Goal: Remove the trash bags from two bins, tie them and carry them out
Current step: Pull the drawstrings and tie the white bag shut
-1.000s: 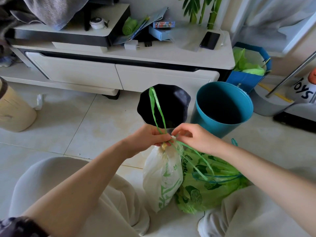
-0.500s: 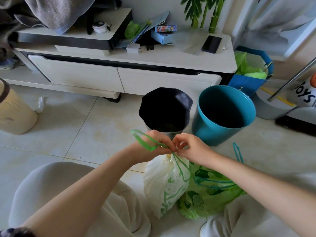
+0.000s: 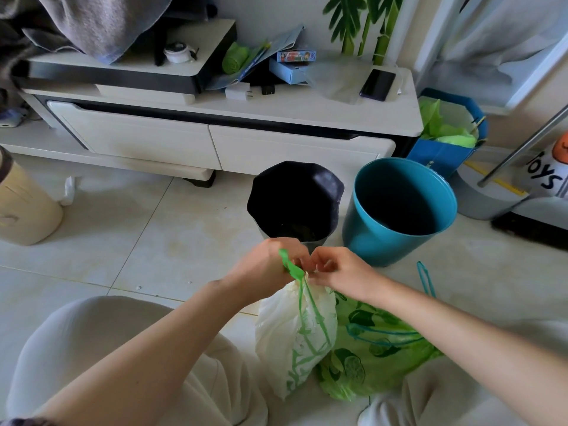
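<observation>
A white trash bag (image 3: 295, 336) with a green leaf print hangs upright between my knees, its neck gathered. My left hand (image 3: 267, 269) and my right hand (image 3: 341, 272) meet at the neck, both pinching the green drawstring (image 3: 292, 269); two strands run down the bag's front. Beside it on the floor lies a green trash bag (image 3: 375, 355) with a teal drawstring (image 3: 425, 279). Behind my hands stand a black bin (image 3: 325, 182) and a teal bin (image 3: 365, 238), neither with a bag inside.
A white TV cabinet (image 3: 215, 142) runs along the back, with a phone (image 3: 378, 84) and boxes on top. A blue bag holder (image 3: 442, 155) with green bags stands at the right. A beige container (image 3: 24, 204) is at the left. Tiled floor lies between.
The long green drawstring loop that stood up above my hands has been pulled down and gathered into a short loop at the bag's neck. My hands have closed together.
</observation>
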Motion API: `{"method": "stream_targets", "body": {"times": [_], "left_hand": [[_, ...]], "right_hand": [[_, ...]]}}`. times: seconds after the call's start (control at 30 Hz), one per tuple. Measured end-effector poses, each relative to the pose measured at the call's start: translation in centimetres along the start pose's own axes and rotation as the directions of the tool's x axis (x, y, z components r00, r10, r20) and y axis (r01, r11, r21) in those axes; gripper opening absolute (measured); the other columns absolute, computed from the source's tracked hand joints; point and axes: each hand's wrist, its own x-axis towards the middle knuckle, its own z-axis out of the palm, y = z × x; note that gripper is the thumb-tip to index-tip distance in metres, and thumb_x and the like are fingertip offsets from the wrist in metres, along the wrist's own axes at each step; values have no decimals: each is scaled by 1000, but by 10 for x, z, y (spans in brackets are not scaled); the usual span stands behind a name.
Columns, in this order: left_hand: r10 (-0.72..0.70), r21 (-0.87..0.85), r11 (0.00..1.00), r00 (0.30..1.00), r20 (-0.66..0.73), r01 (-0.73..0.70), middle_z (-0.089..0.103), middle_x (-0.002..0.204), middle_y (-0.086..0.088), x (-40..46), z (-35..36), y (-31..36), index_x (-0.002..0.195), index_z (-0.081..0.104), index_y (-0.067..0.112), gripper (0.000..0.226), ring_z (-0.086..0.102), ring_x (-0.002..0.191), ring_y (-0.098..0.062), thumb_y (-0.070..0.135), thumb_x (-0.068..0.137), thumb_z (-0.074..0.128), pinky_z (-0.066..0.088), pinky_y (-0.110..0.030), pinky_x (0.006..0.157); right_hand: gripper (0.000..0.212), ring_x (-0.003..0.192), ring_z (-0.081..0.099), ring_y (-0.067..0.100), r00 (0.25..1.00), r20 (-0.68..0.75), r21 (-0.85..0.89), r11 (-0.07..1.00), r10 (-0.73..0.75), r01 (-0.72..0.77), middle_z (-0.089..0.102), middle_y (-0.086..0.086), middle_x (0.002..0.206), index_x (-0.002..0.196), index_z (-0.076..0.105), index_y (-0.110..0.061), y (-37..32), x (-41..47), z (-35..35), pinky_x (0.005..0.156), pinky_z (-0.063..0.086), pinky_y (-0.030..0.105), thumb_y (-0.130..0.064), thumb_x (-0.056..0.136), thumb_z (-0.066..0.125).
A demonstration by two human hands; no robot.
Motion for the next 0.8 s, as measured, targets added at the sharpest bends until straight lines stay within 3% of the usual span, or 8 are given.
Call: {"method": "stream_targets", "body": {"times": [0.1,0.17,0.27,0.37,0.43,0.53,0.63,0.8], "left_hand": [[18,157,988,994,-112,0,58,75,-4,-4,1,-2,90,56,13,16,51,65,-28,16,78,66,44,-33,55],[120,243,967,981,-152,-81,55,66,-3,-5,1,-1,81,57,8,16,42,60,-23,8,71,69,38,-28,54],[185,262,956,966,-183,-134,51,63,-2,-5,1,-4,72,55,7,14,39,60,-21,-3,67,64,40,-32,54],[212,261,953,956,-201,-157,52,66,-1,-7,1,-5,74,57,7,12,43,62,-22,-4,74,62,40,-32,55],[234,240,953,950,-209,-182,52,67,-1,-9,2,-3,74,58,6,10,41,62,-19,-1,81,60,38,-30,54],[259,217,952,944,-206,-214,54,67,-2,-9,3,-2,75,61,6,13,45,62,-20,4,88,61,43,-34,55],[273,200,952,940,-207,-232,57,67,-2,-10,4,-5,75,64,6,17,50,62,-23,12,91,64,46,-39,61],[270,181,956,935,-230,-231,54,66,0,-12,3,-8,74,62,7,18,48,60,-21,14,91,66,46,-38,62]], "right_hand": [[6,66,56,4,999,50,33,999,1,-3,60,-11,74,76,65,-32,-1,-2,4,64,43,22,-30,78,71],[3,67,57,1,997,70,84,996,8,-14,63,-13,75,83,69,-30,-2,-4,5,64,42,18,-29,81,68],[12,67,57,0,990,118,257,960,80,-108,65,-15,71,89,73,-27,-3,-7,2,61,42,19,-20,86,63],[18,69,58,10,959,213,504,819,189,-273,68,-4,77,101,74,-13,-4,-7,-2,59,43,23,-18,90,60],[25,68,57,12,938,284,579,745,197,-331,65,-1,78,105,71,-5,-6,-6,-4,58,40,24,-23,92,60],[21,66,54,12,915,340,651,647,218,-396,60,0,78,102,69,-12,-7,-4,-2,60,39,25,-27,90,63],[15,68,52,13,932,268,600,714,244,-360,59,4,83,101,72,-13,-5,-2,4,60,40,25,-20,91,62],[22,75,55,8,975,158,304,932,154,-197,64,-3,87,103,69,-28,-6,-2,5,64,45,19,-13,92,57]]}}
